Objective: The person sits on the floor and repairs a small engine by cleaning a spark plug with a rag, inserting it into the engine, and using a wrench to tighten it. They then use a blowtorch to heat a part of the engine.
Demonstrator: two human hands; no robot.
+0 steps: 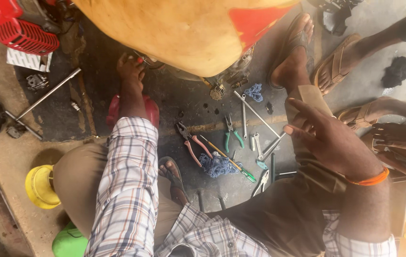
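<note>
Left hand (130,67) fingers curled under yellow tank (188,33) edge; right hand (329,140) fingers apart, clear above pliers (192,143).

Only one thing here counts as packaging: a white cardboard box (27,60) at the far left, lying on the dark oily patch of floor, half tucked under the red machine housing (16,26). It's flat and rectangular, white with fine dark print across its face and a brown cardboard edge showing at its right corner. The print is too small to make out. Just near of it sits a small grey metal part (36,82), close beside but not touching. No signs, no screens, no stuck-on labels anywhere else on this floor.
</note>
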